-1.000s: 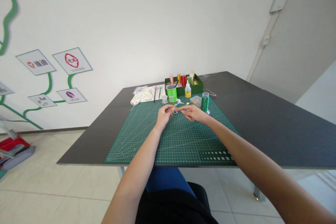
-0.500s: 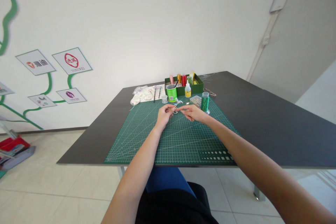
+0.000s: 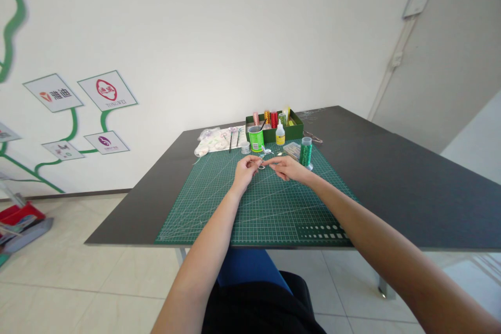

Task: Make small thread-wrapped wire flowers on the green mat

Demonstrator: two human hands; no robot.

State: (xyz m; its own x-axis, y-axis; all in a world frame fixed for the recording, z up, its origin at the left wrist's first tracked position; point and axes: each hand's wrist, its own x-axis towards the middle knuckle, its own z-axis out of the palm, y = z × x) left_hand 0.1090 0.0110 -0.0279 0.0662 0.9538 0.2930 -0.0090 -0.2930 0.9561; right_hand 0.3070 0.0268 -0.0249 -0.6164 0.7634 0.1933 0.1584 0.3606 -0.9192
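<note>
My left hand [image 3: 246, 170] is closed in a pinch over the cutting mat [image 3: 258, 209]. At its fingertips is a small pale ring-shaped piece [image 3: 261, 167], too small to make out fully. My right hand [image 3: 288, 168] comes in from the right, index finger stretched out to the left fingertips and the other fingers curled under. Whether it holds anything fine is hidden. Just beyond the hands lies a small clear-and-white item [image 3: 266, 151]. A spool of green thread [image 3: 306, 152] stands right of my right hand, by a clear box [image 3: 291, 150].
Behind the hands stand a bright green can [image 3: 256, 140], a glue bottle [image 3: 280, 135] with a yellow label and a small white jar [image 3: 245, 147]. A dark green box [image 3: 295, 132] holds several thread spools. Thin dark sticks [image 3: 230, 141] lie on white paper [image 3: 219, 141] at the back left.
</note>
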